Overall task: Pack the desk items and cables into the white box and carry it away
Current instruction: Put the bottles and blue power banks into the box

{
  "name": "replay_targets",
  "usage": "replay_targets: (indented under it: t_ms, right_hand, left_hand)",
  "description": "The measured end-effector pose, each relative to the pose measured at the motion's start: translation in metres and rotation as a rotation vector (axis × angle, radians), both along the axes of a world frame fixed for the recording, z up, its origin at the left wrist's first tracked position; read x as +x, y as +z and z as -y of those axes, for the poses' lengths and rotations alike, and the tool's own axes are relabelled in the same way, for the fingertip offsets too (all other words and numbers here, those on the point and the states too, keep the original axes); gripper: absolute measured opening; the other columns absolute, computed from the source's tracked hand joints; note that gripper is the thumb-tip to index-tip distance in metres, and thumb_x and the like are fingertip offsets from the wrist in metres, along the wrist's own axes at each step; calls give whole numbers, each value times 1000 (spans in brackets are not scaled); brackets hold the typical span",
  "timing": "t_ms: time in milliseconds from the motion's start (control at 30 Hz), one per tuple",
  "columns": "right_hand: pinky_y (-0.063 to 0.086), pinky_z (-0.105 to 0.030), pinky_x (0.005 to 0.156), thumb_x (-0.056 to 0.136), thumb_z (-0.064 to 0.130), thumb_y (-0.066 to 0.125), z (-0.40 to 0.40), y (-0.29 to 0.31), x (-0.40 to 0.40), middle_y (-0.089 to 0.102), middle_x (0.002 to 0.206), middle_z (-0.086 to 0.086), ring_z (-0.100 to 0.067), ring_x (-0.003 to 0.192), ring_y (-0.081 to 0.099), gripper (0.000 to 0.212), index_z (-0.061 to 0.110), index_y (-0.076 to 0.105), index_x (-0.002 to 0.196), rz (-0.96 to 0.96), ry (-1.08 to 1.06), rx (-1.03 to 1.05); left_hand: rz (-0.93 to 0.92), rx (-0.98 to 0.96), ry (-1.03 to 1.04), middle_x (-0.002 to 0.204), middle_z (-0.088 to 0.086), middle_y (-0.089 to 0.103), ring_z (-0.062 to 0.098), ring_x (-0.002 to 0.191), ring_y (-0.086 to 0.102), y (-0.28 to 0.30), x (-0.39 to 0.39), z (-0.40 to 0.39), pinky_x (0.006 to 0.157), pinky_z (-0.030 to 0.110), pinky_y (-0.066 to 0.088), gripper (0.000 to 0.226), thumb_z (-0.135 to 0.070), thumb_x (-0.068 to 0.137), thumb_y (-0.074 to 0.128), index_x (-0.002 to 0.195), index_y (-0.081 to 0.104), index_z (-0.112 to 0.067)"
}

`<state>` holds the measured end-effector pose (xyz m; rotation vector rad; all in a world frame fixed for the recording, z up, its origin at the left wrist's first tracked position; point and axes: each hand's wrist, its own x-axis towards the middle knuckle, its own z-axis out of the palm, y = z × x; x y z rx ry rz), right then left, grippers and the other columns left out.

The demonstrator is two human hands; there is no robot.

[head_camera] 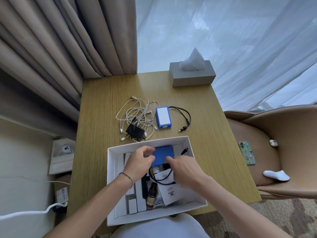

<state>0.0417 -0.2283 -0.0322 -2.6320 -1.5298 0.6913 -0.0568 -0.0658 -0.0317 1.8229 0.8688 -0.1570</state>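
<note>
The left hand and the right hand both gripped a blue pack, fingers curled round its edges, holding it over the far end of the open white box at lower centre of the frame. Inside the box lay a brown bottle, a black cable and white cartons. Above the box on the wooden desk sat tangled white cables, a black charger and a second blue pack. A tissue box stood at the desk's far edge.

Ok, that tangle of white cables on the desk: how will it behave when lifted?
The tangle of white cables is probably floppy, with loose ends likely to trail. It may also drag the black wall adapter lying in its loops.
</note>
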Motion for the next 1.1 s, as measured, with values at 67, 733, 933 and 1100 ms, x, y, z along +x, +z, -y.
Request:
replay_targets:
  t_ms: [67,733,933,1100]
  right_hand:
    - [45,-33,58,80,3,53,-6,10,11,72,95,1,-25,82,65,45,19,59,121,2,-67,118]
    - [55,-39,82,89,7,47,-56,12,109,73,105,1,-19,93,66,37,21,67,116,-227,-823,370]
    - [55,-37,81,92,11,50,-50,10,106,72,101,4,-15,89,66,31,22,69,114,-239,-859,414]
    - [58,-39,76,90,10,50,-32,14,101,70,92,8,-13,81,66,32,23,68,112,-261,-876,432]
  left_hand:
    - [72,1,-12,107,-9,71,6,104,64,14,7,-1,92,25,51,23,-12,93,60,110,70,-25]
    - [-364,518,-366,133,17,57,35,114,59,-49,205,-60,83,38,48,72,-43,92,58,151,25,-19]
    - [-551,527,-371,144,23,44,38,121,53,-76,235,-52,81,40,45,101,-68,86,52,158,-4,-23]
    - [-531,473,-291,137,22,46,36,112,56,-80,243,-51,77,39,53,109,-55,78,70,156,2,-23]
